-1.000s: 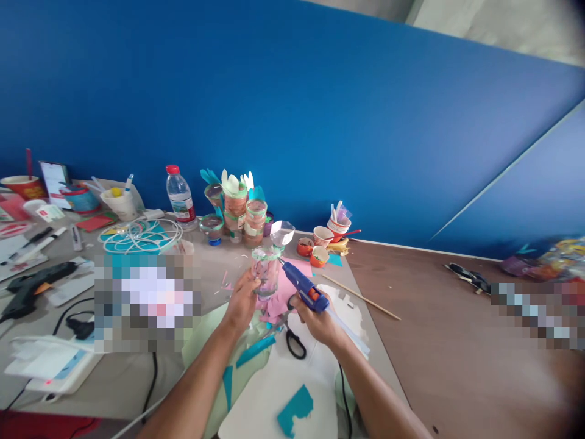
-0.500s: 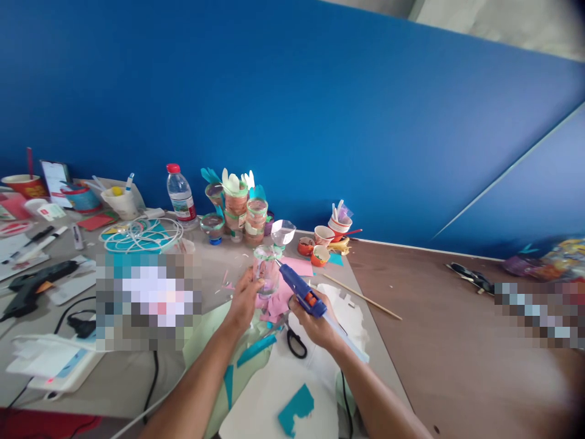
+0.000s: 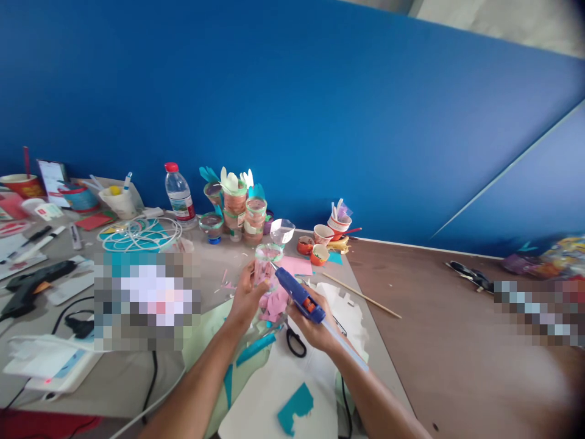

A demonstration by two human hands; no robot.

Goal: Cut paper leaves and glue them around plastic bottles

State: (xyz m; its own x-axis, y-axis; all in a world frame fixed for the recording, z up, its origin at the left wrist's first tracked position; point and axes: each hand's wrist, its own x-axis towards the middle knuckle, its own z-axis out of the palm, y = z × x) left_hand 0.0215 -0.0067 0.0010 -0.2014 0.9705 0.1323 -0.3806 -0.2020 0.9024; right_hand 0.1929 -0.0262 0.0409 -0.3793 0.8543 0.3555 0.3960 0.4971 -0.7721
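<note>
My left hand (image 3: 249, 296) is closed around a clear plastic cup (image 3: 265, 259) with a greenish rim and pink patches on its side. In my right hand (image 3: 313, 323) is a blue hot glue gun (image 3: 298, 294), a long glue stick sticking out of its back. Its nozzle points up and left at the side of the cup; whether they touch I cannot tell. Torn pink paper (image 3: 274, 303) lies just below the cup. The black handle of a pair of scissors (image 3: 296, 343) shows under my right hand, the blades hidden.
Decorated cups (image 3: 235, 207) with paper petals stand against the blue wall, beside a water bottle (image 3: 180, 195). Small orange cups (image 3: 320, 255) and a wooden stick (image 3: 363, 296) are to the right. A black glue gun (image 3: 36, 283) and a power strip (image 3: 64, 369) lie left.
The cup has tipped slightly and its open top shows more. The glue gun's nozzle has moved a little down and left along the cup's side. Both hands keep their grip.
</note>
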